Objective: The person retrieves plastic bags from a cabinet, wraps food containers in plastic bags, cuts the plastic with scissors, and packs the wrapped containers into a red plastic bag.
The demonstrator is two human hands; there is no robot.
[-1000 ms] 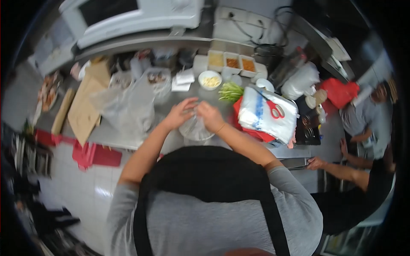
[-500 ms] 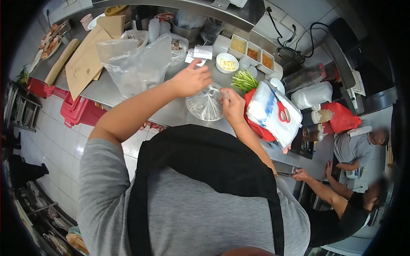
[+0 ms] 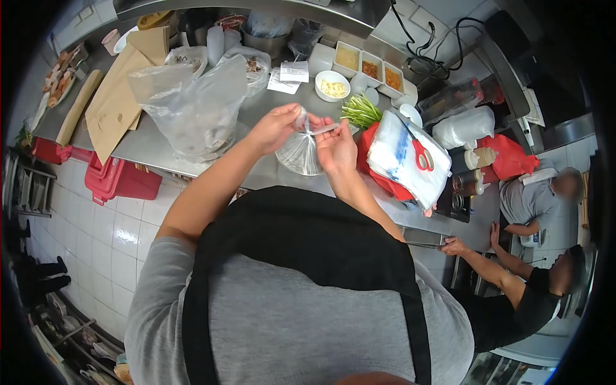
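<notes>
Left hand and right hand, fingers pinching twisted top of clear bag near counter's front edge, green stalks just beyond right hand

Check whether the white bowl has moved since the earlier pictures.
No. The white bowl still sits in the same spot beside the three food containers; only the camera's view has shifted.

steel counter: white bowl, scissors, probably paper slips.

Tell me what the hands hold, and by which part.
Both hands, left and right, hold the clear bag by its gathered, twisted top.
</notes>
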